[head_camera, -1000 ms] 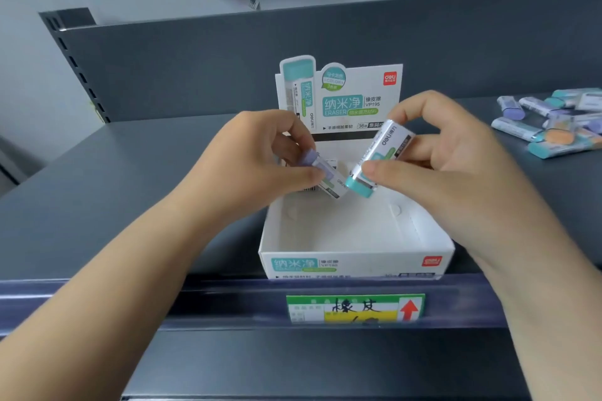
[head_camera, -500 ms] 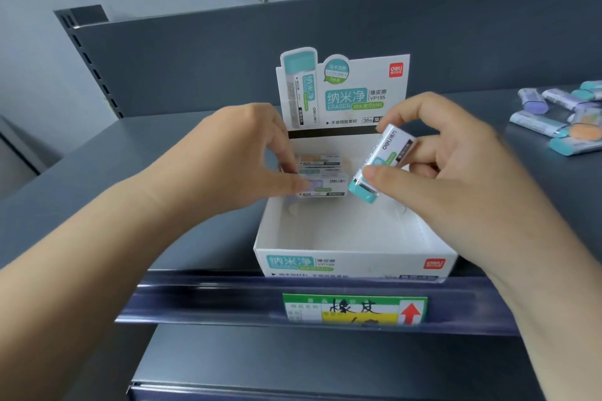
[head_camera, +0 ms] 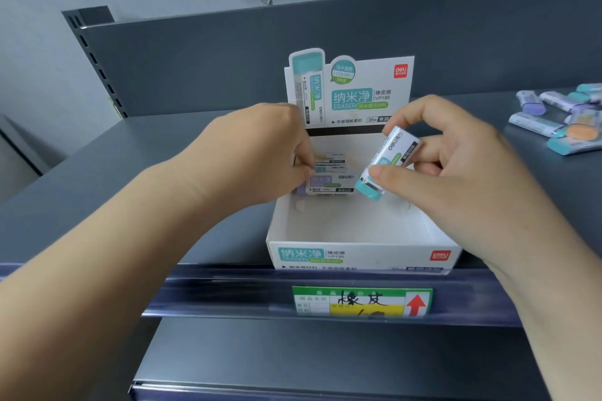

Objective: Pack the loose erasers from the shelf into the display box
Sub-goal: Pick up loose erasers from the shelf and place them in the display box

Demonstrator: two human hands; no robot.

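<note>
Since the earlier frames we see the left hand [head_camera: 260,153] has carried its purple-capped eraser [head_camera: 329,185] down from mid-air into the back left of the display box [head_camera: 358,254], where it now lies flat in front of two erasers already stacked there [head_camera: 330,161]. The fingers still curl around its left end, pinching it. The right hand [head_camera: 456,172] has hardly moved: it keeps gripping a teal-capped eraser [head_camera: 387,163] between thumb and fingertips, tilted with the teal end down, above the box's right half.

We note each eraser is a short block in a white printed sleeve with a coloured end showing. The box is white card with teal lettering, a low front wall and a tall printed back panel; most of its floor is bare.

The loose erasers [head_camera: 560,122], purple, teal and one orange, lie heaped on the dark grey shelf [head_camera: 163,153] well to the right of the box. A price label [head_camera: 361,301] with a red arrow sits in the shelf's front rail just below the box. Behind rises a grey back panel and a pale wall.
</note>
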